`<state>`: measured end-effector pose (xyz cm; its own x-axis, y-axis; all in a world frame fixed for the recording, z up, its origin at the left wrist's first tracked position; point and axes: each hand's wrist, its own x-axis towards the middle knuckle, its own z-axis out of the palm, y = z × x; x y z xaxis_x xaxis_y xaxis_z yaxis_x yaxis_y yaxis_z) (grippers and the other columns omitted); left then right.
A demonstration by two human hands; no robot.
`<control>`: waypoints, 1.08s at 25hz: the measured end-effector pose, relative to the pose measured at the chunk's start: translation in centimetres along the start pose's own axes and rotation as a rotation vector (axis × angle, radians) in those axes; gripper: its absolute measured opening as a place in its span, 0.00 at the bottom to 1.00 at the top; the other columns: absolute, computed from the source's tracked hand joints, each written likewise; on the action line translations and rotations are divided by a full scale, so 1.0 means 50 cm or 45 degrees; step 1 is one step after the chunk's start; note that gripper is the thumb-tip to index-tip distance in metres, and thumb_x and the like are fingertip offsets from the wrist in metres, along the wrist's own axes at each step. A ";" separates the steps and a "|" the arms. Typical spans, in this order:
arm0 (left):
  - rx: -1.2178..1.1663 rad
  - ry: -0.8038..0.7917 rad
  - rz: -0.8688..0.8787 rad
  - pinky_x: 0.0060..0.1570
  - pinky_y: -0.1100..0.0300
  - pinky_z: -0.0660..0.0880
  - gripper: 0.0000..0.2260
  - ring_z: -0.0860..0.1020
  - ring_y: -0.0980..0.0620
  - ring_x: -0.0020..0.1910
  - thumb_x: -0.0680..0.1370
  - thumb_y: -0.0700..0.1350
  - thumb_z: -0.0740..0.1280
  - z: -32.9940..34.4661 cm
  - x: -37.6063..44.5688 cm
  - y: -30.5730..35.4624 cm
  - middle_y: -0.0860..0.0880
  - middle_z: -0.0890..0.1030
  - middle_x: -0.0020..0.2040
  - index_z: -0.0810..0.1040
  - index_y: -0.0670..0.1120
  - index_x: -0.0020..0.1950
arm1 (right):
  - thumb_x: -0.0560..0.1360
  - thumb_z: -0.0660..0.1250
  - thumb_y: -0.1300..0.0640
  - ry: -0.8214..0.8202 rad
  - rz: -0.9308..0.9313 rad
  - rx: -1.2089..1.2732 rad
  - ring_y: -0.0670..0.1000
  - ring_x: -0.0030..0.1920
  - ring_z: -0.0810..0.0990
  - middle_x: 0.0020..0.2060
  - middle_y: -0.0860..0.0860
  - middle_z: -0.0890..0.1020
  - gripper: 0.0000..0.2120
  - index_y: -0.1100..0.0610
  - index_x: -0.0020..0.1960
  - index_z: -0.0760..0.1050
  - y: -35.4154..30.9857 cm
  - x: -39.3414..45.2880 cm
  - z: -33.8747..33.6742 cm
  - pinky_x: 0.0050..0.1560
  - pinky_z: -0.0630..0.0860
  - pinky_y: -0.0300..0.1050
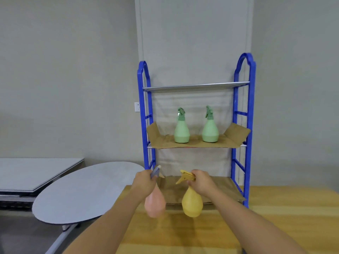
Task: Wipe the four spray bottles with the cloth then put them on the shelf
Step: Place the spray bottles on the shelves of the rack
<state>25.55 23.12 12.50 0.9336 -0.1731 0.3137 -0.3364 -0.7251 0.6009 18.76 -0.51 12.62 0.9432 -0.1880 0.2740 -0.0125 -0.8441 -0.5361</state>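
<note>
Hands grip pink bottle [155, 202] (left) and yellow bottle [192, 203] (right).

Grey walls [73, 70]; wall socket [136, 106]; oval grey tabletop [82, 189] beside wooden table [275, 217].

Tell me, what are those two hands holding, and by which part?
Left hand grips the pink spray bottle by its neck; right hand grips the yellow spray bottle likewise, below the trigger.
</note>
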 end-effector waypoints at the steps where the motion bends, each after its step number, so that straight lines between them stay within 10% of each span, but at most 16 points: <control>1: -0.002 -0.030 0.009 0.35 0.55 0.72 0.14 0.78 0.45 0.37 0.81 0.47 0.63 0.017 0.003 0.022 0.43 0.80 0.39 0.74 0.42 0.38 | 0.75 0.69 0.53 0.020 0.026 0.002 0.51 0.42 0.79 0.39 0.49 0.79 0.05 0.54 0.43 0.76 0.026 0.000 -0.019 0.43 0.77 0.49; 14: -0.173 -0.153 0.085 0.46 0.52 0.80 0.08 0.83 0.49 0.43 0.81 0.44 0.63 0.261 0.228 0.130 0.47 0.84 0.44 0.81 0.44 0.50 | 0.76 0.69 0.53 0.168 0.157 0.050 0.51 0.42 0.79 0.40 0.51 0.81 0.05 0.53 0.45 0.74 0.265 0.209 -0.068 0.42 0.77 0.47; 18: -0.287 -0.185 0.098 0.37 0.70 0.71 0.04 0.81 0.50 0.44 0.80 0.45 0.67 0.321 0.241 0.109 0.49 0.83 0.44 0.80 0.46 0.51 | 0.74 0.72 0.50 0.140 0.173 0.143 0.51 0.43 0.80 0.41 0.49 0.80 0.09 0.51 0.49 0.74 0.311 0.239 -0.003 0.45 0.79 0.49; 23: -0.490 -0.290 -0.010 0.48 0.65 0.75 0.30 0.81 0.53 0.57 0.73 0.53 0.75 0.361 0.223 0.053 0.51 0.82 0.59 0.69 0.52 0.72 | 0.69 0.75 0.41 0.161 0.259 0.349 0.52 0.59 0.79 0.63 0.51 0.79 0.42 0.45 0.76 0.57 0.327 0.202 0.041 0.51 0.77 0.44; 27: -0.494 -0.550 -0.095 0.52 0.66 0.72 0.37 0.75 0.56 0.60 0.72 0.44 0.77 0.384 0.183 0.010 0.54 0.76 0.62 0.62 0.49 0.76 | 0.67 0.79 0.45 0.317 0.426 0.680 0.55 0.69 0.71 0.72 0.54 0.69 0.54 0.46 0.80 0.46 0.332 0.153 0.077 0.62 0.73 0.50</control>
<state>36.29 8.38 1.55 0.8947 -0.4462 -0.0194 -0.2123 -0.4631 0.8605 27.03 -14.00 2.75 0.8116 -0.5601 0.1661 -0.0643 -0.3681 -0.9275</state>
